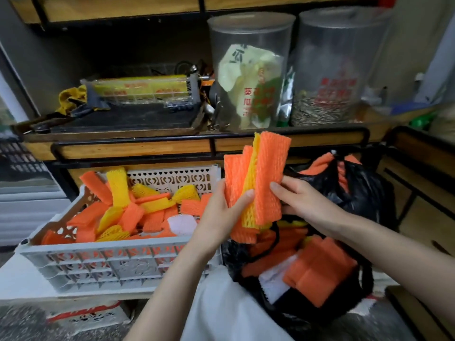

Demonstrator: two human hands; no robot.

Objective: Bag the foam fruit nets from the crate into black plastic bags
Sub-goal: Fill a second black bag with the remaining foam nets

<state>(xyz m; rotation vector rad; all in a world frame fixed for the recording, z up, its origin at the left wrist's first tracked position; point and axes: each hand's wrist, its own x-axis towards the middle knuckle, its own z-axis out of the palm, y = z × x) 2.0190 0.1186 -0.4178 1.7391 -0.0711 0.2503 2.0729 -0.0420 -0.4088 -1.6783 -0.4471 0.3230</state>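
Left hand, right hand gripping one net bundle, one crate, two bags

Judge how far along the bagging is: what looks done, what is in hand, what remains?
Done: the rear bag looks full, and the open bag already holds many nets. In hand: the left hand and right hand grip a bundle of orange and yellow nets above the open bag. Left: the crate holds plenty of loose nets, so much remains.
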